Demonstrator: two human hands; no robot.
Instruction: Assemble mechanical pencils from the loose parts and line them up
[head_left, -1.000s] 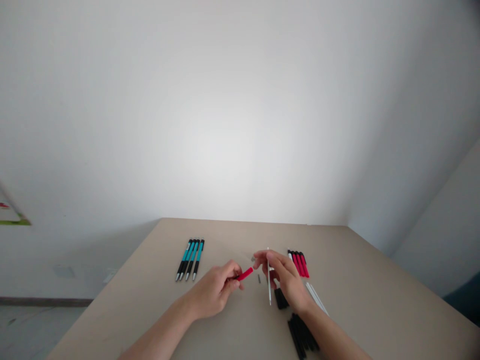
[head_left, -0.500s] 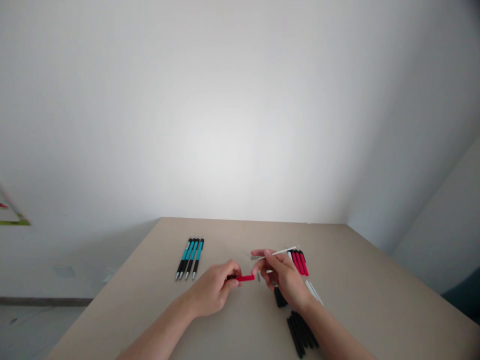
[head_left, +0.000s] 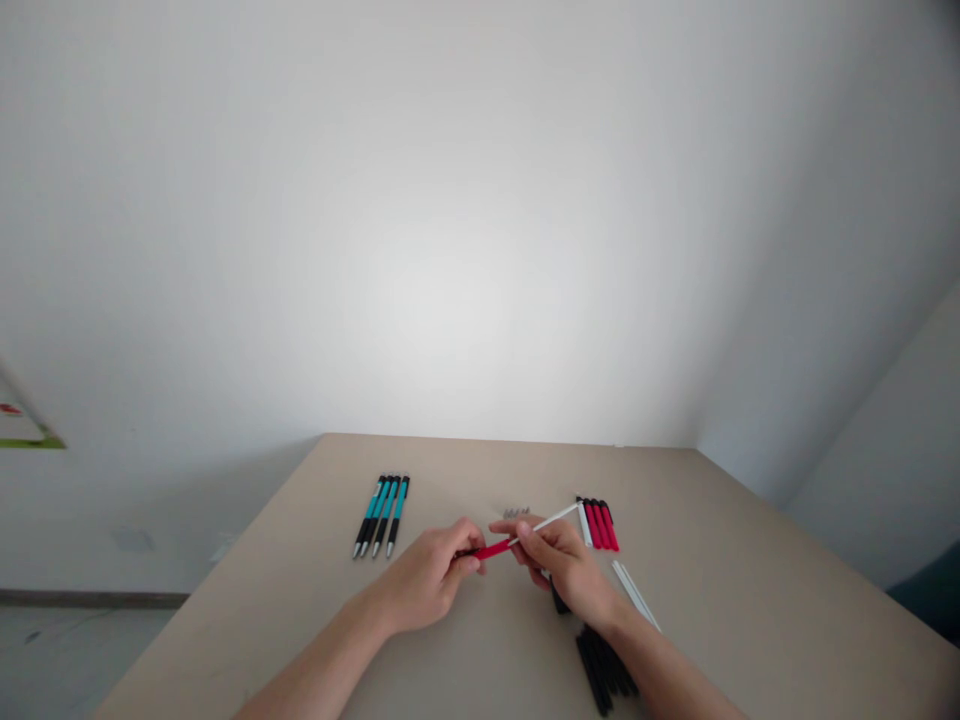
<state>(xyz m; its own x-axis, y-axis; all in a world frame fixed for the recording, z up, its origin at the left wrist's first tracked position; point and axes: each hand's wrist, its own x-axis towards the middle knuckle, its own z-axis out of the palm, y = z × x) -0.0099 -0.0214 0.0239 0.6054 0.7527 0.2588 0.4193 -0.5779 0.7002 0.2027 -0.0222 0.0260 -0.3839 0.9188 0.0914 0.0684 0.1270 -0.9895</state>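
Note:
Between its thumb and fingers my left hand (head_left: pixel 433 574) grips a red pen barrel (head_left: pixel 493 550) with a dark end, its open red end pointing right. My right hand (head_left: pixel 559 560) pinches a thin white pen refill (head_left: pixel 557 516), slanted up to the right. The refill's lower left tip meets the open end of the red barrel; how far it reaches inside I cannot tell. Just behind my right fingers lie small springs (head_left: pixel 516 512). Black pen parts (head_left: pixel 559 598) are partly covered by my right hand.
Several teal and black pens (head_left: pixel 382 515) lie in a row on the left of the table (head_left: pixel 457 660). At the right are red barrels with black tops (head_left: pixel 602 524) and a white piece (head_left: pixel 584 525). White refills (head_left: pixel 636 594) and black tubes (head_left: pixel 600 668) lie near my right forearm.
My right hand has moved slightly left and down, bringing the refill's tip to the red barrel's end. The springs behind it now show. My left hand has stayed nearly still.

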